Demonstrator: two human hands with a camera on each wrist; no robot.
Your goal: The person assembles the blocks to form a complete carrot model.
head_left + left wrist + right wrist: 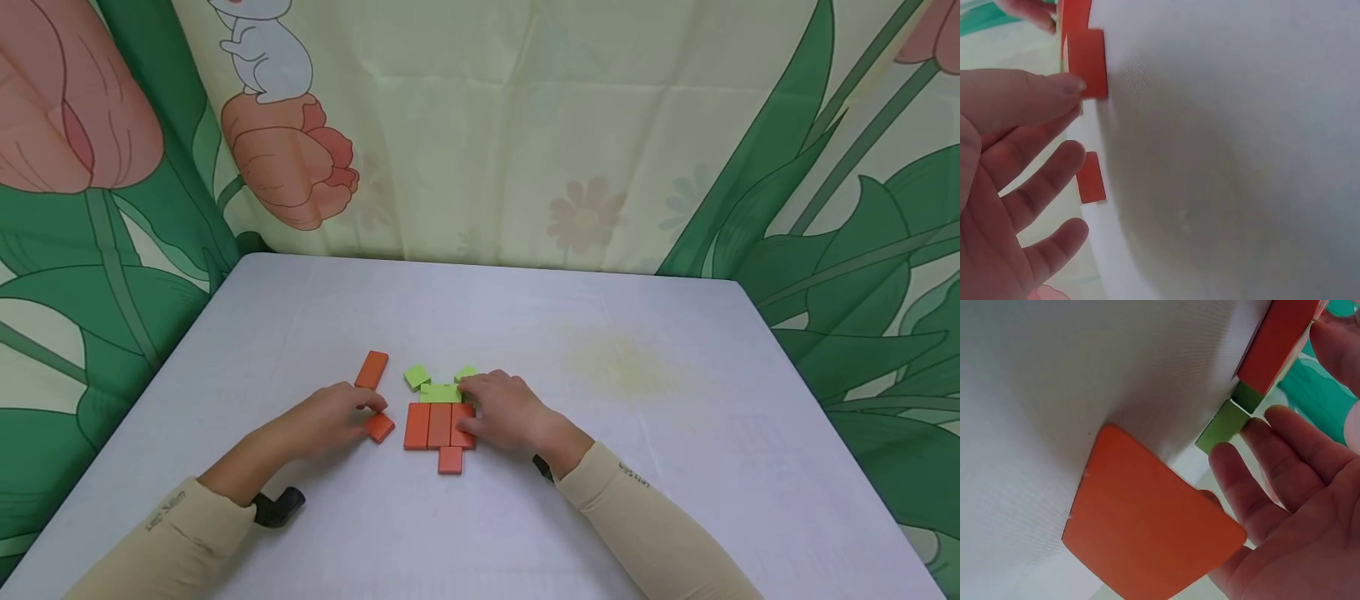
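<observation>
My left hand pinches a small orange block between thumb and index finger. In the left wrist view the thumb tip overlaps that block's edge, and the other fingers are spread. Right of it lies a flat figure: upright orange blocks side by side, a small orange block below, a green piece above. My right hand rests at the figure's right side, thumb by the last orange block, fingertips at a tilted green block. A large orange piece overlaps its little finger.
A longer orange block lies just beyond my left hand. Another green block sits tilted at the figure's upper left. Everything lies on a white table; a printed cloth hangs behind its far edge.
</observation>
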